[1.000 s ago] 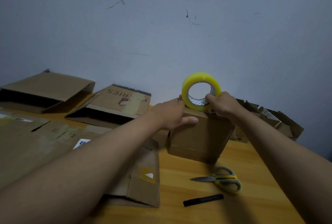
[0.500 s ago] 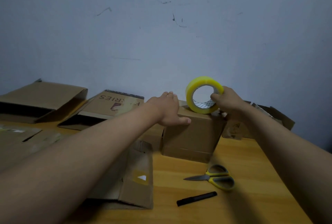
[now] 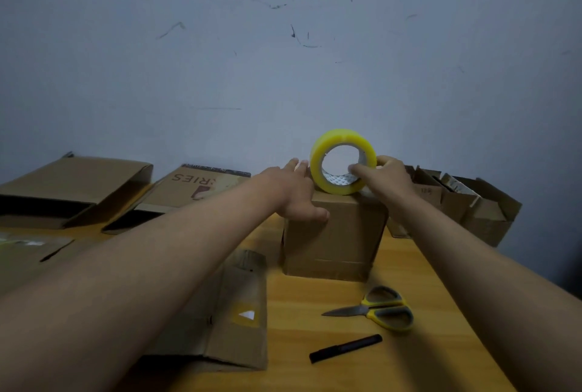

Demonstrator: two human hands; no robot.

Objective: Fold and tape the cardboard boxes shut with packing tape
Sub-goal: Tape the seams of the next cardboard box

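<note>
- Box (image 3: pixel 335 236) upright on table (image 3: pixel 315 294), centre of view, flaps folded shut; roll of tape (image 3: pixel 343 161) standing on edge on its top, at 12 o'clock from the box front.
- Right hand (image 3: pixel 382 176) at 3 o'clock of the roll, thumb curled into the core and fingers round the outer rim, clamped on the tape.
- Left hand (image 3: pixel 297 195) at 9 o'clock of the roll, laid flat on the box top with fingers straight and together, thumb hooked down over the front edge; pressing, gripping nothing.
- Scissors (image 3: pixel 376 309) flat on the table at 5 o'clock from the box, blades closed, pointing to 9 o'clock.
- Marker (image 3: pixel 345 348) lying at 6 o'clock from the scissors, near but apart.
- Flattened carton (image 3: pixel 239 309) at 7 o'clock from the box, partly under the left forearm.
- Two open cartons (image 3: pixel 78 184) at 9 to 10 o'clock, against the wall; one printed "RIES", upside down.
- Crumpled cartons (image 3: pixel 466 202) at 3 o'clock, just behind the right wrist.
</note>
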